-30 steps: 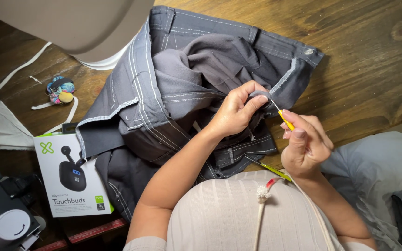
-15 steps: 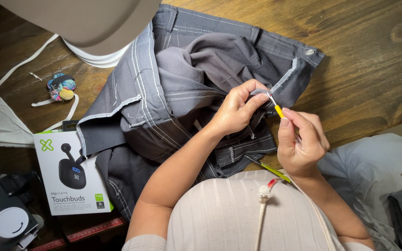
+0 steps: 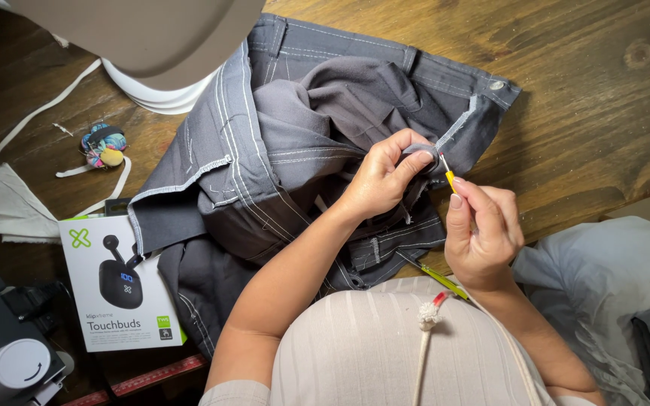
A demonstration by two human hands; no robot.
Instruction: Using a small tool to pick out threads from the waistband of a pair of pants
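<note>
Head view, steeply down, close.

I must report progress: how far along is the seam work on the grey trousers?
Done: the trousers lie opened out on the table. In hand: the left hand pinches a fold, and the right hand puts a yellow seam ripper to it. Left: most white stitching looks intact.

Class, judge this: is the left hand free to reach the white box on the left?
Probably not as things stand: the left hand pinches the grey trousers, though nothing blocks the way to the white box.
</note>
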